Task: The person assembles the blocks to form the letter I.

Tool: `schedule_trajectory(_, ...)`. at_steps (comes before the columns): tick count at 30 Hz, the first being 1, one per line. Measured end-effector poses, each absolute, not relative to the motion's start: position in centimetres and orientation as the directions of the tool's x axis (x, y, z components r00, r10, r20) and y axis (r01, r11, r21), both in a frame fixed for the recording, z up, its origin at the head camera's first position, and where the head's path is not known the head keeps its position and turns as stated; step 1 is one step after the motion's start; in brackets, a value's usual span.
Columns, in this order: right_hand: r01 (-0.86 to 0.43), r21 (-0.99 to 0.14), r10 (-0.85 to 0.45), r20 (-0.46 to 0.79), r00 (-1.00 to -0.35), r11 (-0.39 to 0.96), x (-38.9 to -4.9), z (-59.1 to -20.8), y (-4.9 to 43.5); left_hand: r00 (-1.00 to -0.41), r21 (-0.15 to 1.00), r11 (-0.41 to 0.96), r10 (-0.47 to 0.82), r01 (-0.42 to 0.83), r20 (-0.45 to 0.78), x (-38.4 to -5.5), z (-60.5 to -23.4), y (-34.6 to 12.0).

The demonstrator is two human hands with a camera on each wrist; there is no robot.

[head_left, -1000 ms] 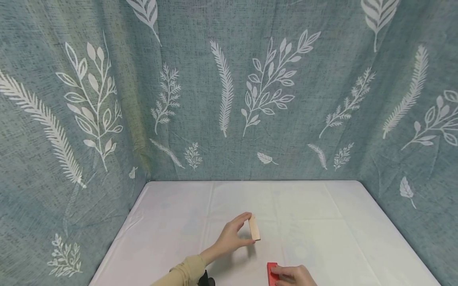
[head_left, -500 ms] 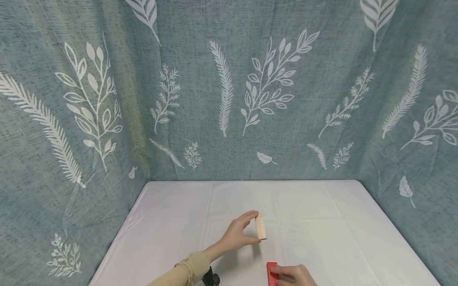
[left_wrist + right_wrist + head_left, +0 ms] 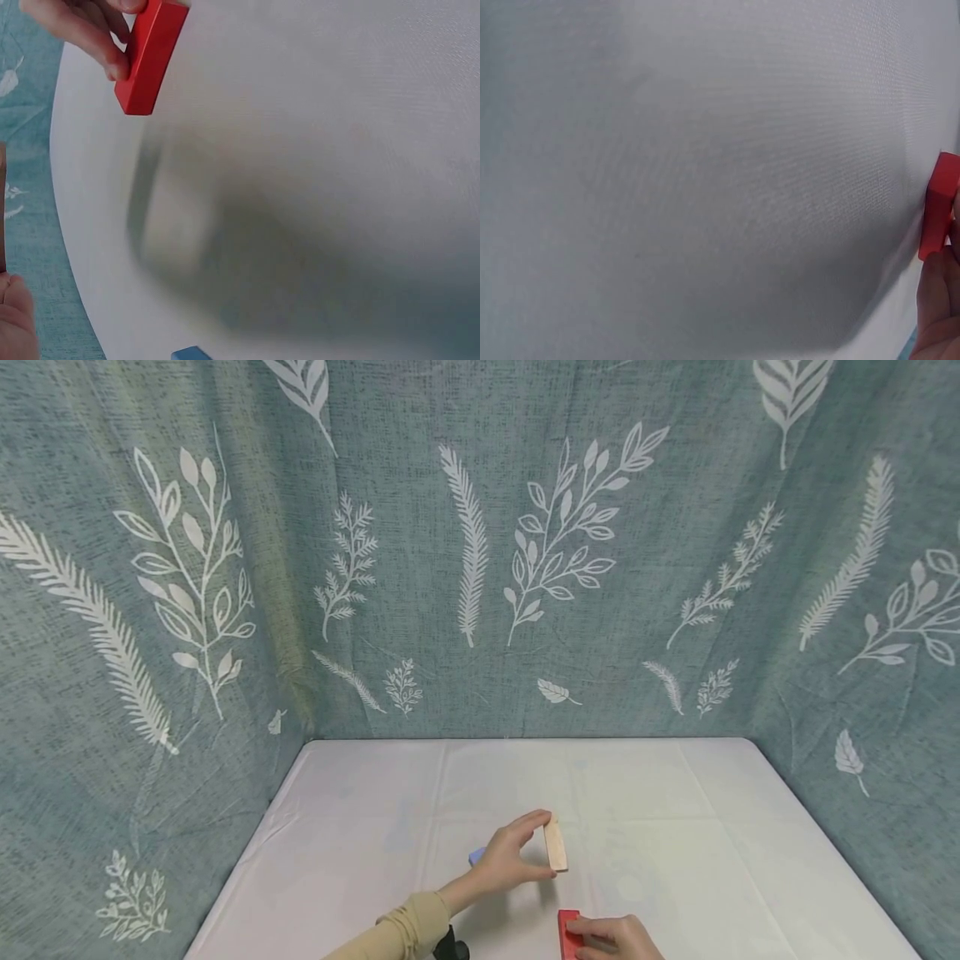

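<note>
"What's the surface like?"

"A white cloth (image 3: 675,843), lightly creased, covers the table."

"And nearest to us on it?"

"The red block (image 3: 155,56), in the fingertips of the right hand (image 3: 618,935), low in the head view. The frame cuts off its near end, so I can't say whether it rests on the cloth."

"How would it handle?"

"Light and rigid, I'd guess, and hard to damage. The painted faces look smooth, so they might slip a little; the long sides seem the surest place for fingertips."

"Beyond that?"

"The left hand (image 3: 504,862) pinches a pale wooden block (image 3: 555,847) by its ends, thumb at the near one, fingers at the far one. Judging by the shadow, it's lifted off the cloth. Bare wood should be light, stiff and less slippery. The end hold leaves its long faces free, though a knock sideways could twist it."

"Anything in the way?"

"On the near side, a black object (image 3: 452,947) sits beside the left sleeve (image 3: 408,931). Farther on, the left hand hides most of a blue block (image 3: 476,857); only a corner shows past it. At the back hangs a blue-green curtain (image 3: 420,568) printed with white leaves."
</note>
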State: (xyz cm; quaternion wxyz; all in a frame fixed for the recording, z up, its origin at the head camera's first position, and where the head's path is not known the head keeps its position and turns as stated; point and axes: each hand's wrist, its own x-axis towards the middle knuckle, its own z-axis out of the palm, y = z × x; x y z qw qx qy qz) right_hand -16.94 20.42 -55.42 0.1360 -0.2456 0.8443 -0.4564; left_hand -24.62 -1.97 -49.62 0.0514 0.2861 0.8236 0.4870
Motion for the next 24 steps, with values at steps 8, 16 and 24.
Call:
schedule_trajectory(8, -0.375, -0.824, -0.547, 0.096, -0.832, 0.424, -16.9, -55.7, 20.4, -0.834, 0.833, 0.378, 0.527, 0.405, 0.166, -24.3, -50.4, -1.6)
schedule_trajectory(16, -0.281, -0.852, -0.519, 0.012, -0.855, 0.443, -16.8, -55.5, 20.2, -0.837, 0.836, 0.388, 0.527, 0.389, 0.145, -23.9, -51.3, -1.2)
schedule_trajectory(24, -0.395, -0.825, -0.546, 0.128, -0.828, 0.405, -16.9, -55.8, 20.5, -0.832, 0.835, 0.386, 0.536, 0.392, 0.143, -23.7, -52.0, -0.9)
